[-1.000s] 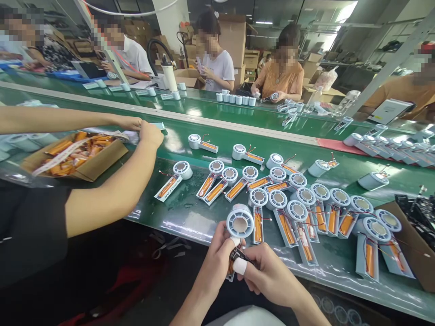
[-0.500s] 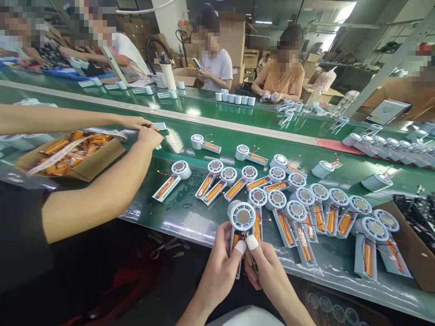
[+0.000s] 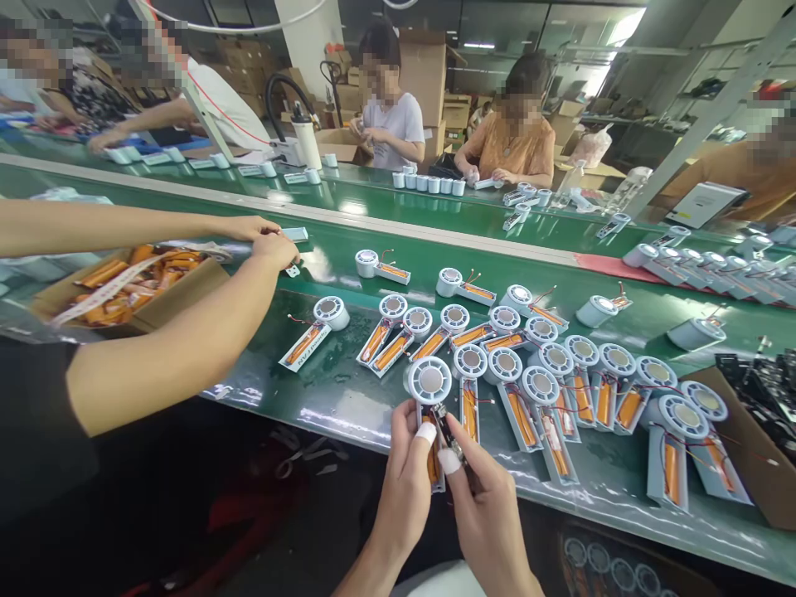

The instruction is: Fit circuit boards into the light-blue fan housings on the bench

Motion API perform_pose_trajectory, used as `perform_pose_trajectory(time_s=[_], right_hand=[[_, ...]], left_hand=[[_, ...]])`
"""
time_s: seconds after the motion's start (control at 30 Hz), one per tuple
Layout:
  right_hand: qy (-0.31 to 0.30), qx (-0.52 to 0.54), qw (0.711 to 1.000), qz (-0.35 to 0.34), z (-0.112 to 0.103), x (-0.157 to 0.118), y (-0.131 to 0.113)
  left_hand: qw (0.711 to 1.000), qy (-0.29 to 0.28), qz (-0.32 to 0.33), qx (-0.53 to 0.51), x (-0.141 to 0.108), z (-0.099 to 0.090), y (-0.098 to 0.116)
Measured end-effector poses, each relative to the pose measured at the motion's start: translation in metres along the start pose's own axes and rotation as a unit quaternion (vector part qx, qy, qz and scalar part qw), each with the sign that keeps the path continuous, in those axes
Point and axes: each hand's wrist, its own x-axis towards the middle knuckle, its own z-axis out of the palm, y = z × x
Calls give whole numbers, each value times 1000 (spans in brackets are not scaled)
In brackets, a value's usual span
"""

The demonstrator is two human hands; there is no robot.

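Note:
A pale blue-grey handheld fan (image 3: 429, 380) with a round slotted head stands tilted at the table's near edge. My left hand (image 3: 405, 473) is closed around its handle, where an orange battery shows partly behind the fingers. In my right hand (image 3: 488, 502), a small dark circuit board (image 3: 448, 431) is pinched between thumb and fingers, close beside the open handle. Both thumbs wear white coverings. Right of my hands, several similar open fans (image 3: 541, 385) lie in rows with orange batteries and thin wires.
A co-worker's arms (image 3: 205, 332) reach in from the left, past a cardboard box (image 3: 180, 294) of orange batteries. On the right stands a box (image 3: 737, 439) of dark circuit boards. More fans sit on the green conveyor belt (image 3: 336, 224); several people work across it.
The fan in my left hand has shifted slightly left and up. My right hand has turned, bringing the circuit board into clearer view. Fans on the belt moved slightly right.

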Motion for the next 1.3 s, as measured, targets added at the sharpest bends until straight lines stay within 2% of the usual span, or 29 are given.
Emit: perform_pose_trajectory(time_s=[0.1,0.17,0.3,0.37,0.43,0.5,0.63,0.7,0.77,0.83,0.9,0.97,1.03,1.1,1.13,1.17,1.2,1.23,1.27,1.3], right_hand=[[-3,-88,995,-40,4,5,-3],[-31,-170,983,-59,4,6,-7],[-115,-305,942,-79,-2,7,-16],[-132,-351,921,-105,-6,9,-20],[-122,-374,908,-142,-7,9,-21],[-116,-367,907,-168,-4,7,-18],[-115,-337,920,-162,12,-7,0],[-94,-346,924,-134,21,-13,9],[-88,-371,919,-97,27,-13,13],[-118,-402,905,-73,26,-6,9],[-171,-412,892,-72,18,6,-2],[-219,-388,890,-93,2,18,-15],[-249,-332,903,-109,-26,29,-24],[-238,-270,929,-84,-69,38,-24],[-203,-251,945,-51,-96,41,-21],[-141,-250,958,-6,-126,43,-16],[-43,-288,956,44,-157,45,-9],[69,-364,924,98,-189,46,-1],[184,-450,862,143,-219,48,8],[243,-483,823,171,-247,51,18]], left_hand=[[1000,15,13,5,0,2,-3],[999,25,24,28,-1,3,-3],[999,26,4,23,0,1,-3],[1000,30,-4,4,2,-1,-2],[999,27,-12,-22,3,-2,-1],[999,9,-32,-41,4,-4,0],[998,-34,-59,-4,5,-10,1],[995,-39,-32,88,7,-15,2],[975,-44,35,213,11,-19,3],[943,-47,109,312,17,-22,3],[922,-38,154,353,23,-24,2],[915,-11,173,364,29,-24,-1],[907,14,187,377,36,-23,-6],[894,29,182,409,44,-21,-11],[882,35,172,438,47,-20,-13],[866,42,165,470,51,-18,-15],[849,45,160,501,54,-18,-16],[834,45,157,526,57,-17,-16],[823,42,156,545,59,-18,-16],[815,37,154,557,62,-19,-15]])
